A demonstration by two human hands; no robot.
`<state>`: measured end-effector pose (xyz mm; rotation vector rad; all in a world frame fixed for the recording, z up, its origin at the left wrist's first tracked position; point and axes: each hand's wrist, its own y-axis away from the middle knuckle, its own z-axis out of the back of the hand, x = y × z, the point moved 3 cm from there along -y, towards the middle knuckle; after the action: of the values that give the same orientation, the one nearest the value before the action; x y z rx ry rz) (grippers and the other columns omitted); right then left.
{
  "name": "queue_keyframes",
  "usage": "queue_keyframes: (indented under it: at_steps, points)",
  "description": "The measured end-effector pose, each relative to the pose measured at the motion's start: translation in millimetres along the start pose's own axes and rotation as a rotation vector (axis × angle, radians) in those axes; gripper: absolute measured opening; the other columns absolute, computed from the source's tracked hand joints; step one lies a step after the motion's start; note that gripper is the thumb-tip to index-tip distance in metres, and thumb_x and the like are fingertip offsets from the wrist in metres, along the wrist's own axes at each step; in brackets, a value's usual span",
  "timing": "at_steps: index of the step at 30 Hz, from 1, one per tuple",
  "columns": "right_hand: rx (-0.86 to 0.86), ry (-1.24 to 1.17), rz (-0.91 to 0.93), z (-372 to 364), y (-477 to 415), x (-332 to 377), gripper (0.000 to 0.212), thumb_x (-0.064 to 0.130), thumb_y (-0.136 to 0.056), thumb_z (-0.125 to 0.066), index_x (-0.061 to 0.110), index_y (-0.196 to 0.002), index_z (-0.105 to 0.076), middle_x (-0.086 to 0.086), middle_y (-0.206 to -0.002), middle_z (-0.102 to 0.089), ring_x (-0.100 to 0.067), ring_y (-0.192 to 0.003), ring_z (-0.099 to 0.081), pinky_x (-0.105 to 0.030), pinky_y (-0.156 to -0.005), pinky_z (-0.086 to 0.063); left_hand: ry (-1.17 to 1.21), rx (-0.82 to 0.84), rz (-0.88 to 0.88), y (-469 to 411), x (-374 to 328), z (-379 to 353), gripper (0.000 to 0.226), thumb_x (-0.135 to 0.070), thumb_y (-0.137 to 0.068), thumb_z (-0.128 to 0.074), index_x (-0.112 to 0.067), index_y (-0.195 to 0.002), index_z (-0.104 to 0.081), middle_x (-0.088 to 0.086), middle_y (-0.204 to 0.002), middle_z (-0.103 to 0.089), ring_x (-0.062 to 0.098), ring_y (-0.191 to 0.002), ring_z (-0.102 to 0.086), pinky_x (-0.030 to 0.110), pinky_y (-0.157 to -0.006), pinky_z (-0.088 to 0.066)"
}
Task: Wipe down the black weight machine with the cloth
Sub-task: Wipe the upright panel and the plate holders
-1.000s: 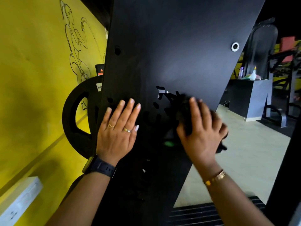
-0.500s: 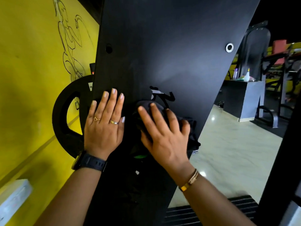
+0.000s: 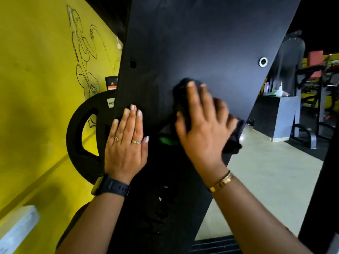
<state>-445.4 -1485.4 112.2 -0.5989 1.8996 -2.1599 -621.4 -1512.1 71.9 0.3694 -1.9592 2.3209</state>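
Two hands are on one black machine (image 3: 201, 43), whose flat panel fills the middle of the view and leans toward 1 o'clock. The left hand (image 3: 126, 143) lies flat near the panel's 9 o'clock edge, fingers straight and together, grasping nothing; it wears two rings (image 3: 136, 141) and one black watch (image 3: 111, 186). The right hand (image 3: 201, 129), just beside it at 3 o'clock, is spread flat with straight fingers, pressing one dark cloth (image 3: 183, 87) against the panel, not clenched round it. The cloth shows past the fingertips at 12 o'clock and hangs off the panel's edge at 4 o'clock of that hand. One gold bracelet (image 3: 222, 181) circles the right wrist. One silver bolt (image 3: 263, 61) sits at 2 o'clock of the right hand, one hole (image 3: 133, 63) at 12 o'clock of the left. One black plate (image 3: 78, 140) hangs at 9 o'clock of the left hand, before one yellow wall (image 3: 36, 88). Two bottles (image 3: 279, 89) stand on one grey counter (image 3: 282, 114) far off at 3 o'clock
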Motion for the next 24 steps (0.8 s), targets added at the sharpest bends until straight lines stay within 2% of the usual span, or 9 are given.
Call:
queue_keyframes:
  at_steps: [3,6,8,12,14,19,22,24]
  points:
    - [0.034,-0.017,0.279,-2,16,25,0.054,0.044,-0.091,-0.051,0.033,-0.143,-0.045,0.002,-0.142,-0.051,-0.028,-0.116,-0.044,-0.045,-0.084,-0.037,-0.012,0.017,0.060,0,2,1,0.060,-0.032,-0.103,-0.027,0.002,-0.151,-0.011,0.020,-0.156,-0.019,0.019,-0.150,0.004,0.035,-0.121,-0.006]
    - [0.022,0.006,0.420,-1,-8,19,0.054,0.046,-0.091,-0.051,0.034,-0.143,-0.045,0.004,-0.141,-0.053,-0.028,-0.114,-0.049,-0.043,-0.081,-0.036,-0.034,0.040,0.050,1,2,0,0.060,-0.033,-0.104,-0.024,0.002,-0.151,-0.012,0.018,-0.157,-0.017,0.020,-0.149,0.001,0.035,-0.122,-0.004]
    - [-0.029,0.031,0.389,2,-37,9,0.054,0.046,-0.091,-0.051,0.034,-0.143,-0.046,0.004,-0.139,-0.054,-0.028,-0.110,-0.052,-0.041,-0.079,-0.034,-0.038,0.044,0.048,-1,1,-1,0.059,-0.034,-0.103,-0.022,0.000,-0.151,-0.012,0.016,-0.158,-0.016,0.020,-0.149,0.000,0.035,-0.122,-0.004]
    - [-0.115,0.010,0.184,7,-78,8,0.054,0.044,-0.090,-0.051,0.031,-0.142,-0.048,0.005,-0.136,-0.056,-0.028,-0.106,-0.054,-0.039,-0.076,-0.033,-0.058,0.033,0.055,1,0,0,0.058,-0.034,-0.104,-0.020,0.000,-0.150,-0.012,0.017,-0.157,-0.018,0.021,-0.149,-0.001,0.036,-0.122,-0.004]
    - [-0.098,0.001,0.266,4,-79,24,0.056,0.044,-0.088,-0.052,0.031,-0.143,-0.046,0.006,-0.138,-0.054,-0.027,-0.111,-0.053,-0.040,-0.079,-0.031,-0.063,0.029,0.055,1,0,1,0.058,-0.034,-0.104,-0.020,0.000,-0.150,-0.012,0.016,-0.157,-0.017,0.022,-0.149,-0.004,0.036,-0.121,-0.004]
    - [-0.025,-0.041,0.687,0,-70,63,0.053,0.042,-0.090,-0.049,0.030,-0.142,-0.047,0.004,-0.138,-0.054,-0.028,-0.116,-0.052,-0.044,-0.085,-0.030,-0.014,0.002,0.053,-1,-2,2,0.061,-0.032,-0.101,-0.028,0.000,-0.150,-0.012,0.015,-0.156,-0.019,0.029,-0.145,-0.018,0.036,-0.121,-0.007]
    - [-0.008,-0.014,0.713,1,-84,56,0.056,0.045,-0.089,-0.049,0.033,-0.143,-0.045,0.005,-0.139,-0.054,-0.028,-0.116,-0.053,-0.041,-0.085,-0.029,-0.041,0.015,0.042,-1,0,3,0.059,-0.033,-0.103,-0.024,0.000,-0.150,-0.013,0.016,-0.156,-0.022,0.029,-0.145,-0.020,0.037,-0.120,-0.010]
    - [-0.039,-0.011,0.606,5,-94,39,0.058,0.045,-0.086,-0.052,0.034,-0.142,-0.046,0.006,-0.138,-0.055,-0.028,-0.112,-0.055,-0.039,-0.080,-0.027,-0.055,0.021,0.036,-1,1,2,0.058,-0.034,-0.104,-0.022,0.000,-0.150,-0.017,0.017,-0.156,-0.022,0.026,-0.148,-0.014,0.037,-0.120,-0.010]
